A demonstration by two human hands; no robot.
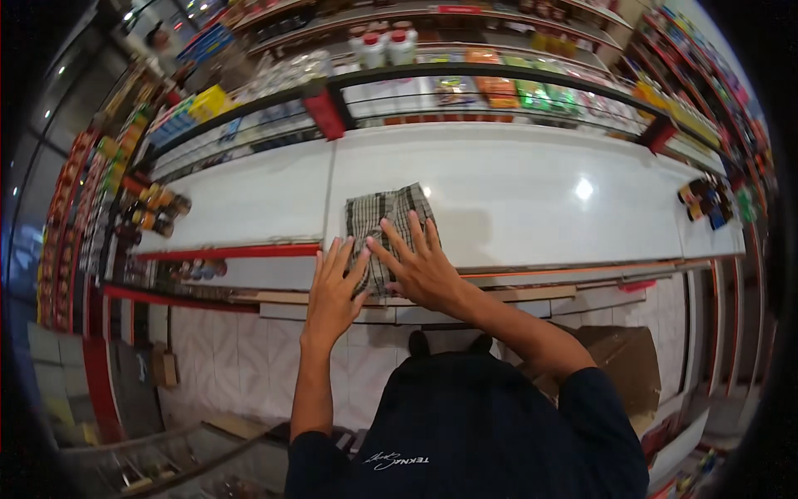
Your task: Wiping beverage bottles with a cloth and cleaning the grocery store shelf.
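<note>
A black-and-white checked cloth [368,209] lies on the white shelf surface [517,187], its near edge reaching the shelf's front rim. My right hand [427,268] is spread palm down over the cloth's right part, fingers apart. Beside it, my left hand [336,290] is spread at the cloth's lower left corner, its fingertips at the cloth's left edge. Neither hand grips anything. The hands hide part of the cloth, and whether the palms press on it cannot be told.
Brown bottles [707,199] stand at the shelf's right end, and more bottles [149,209] at the left. A black rail [499,70] runs behind, with packaged goods beyond. A cardboard box [626,368] sits on the floor at right. A person [163,53] is at the far upper left.
</note>
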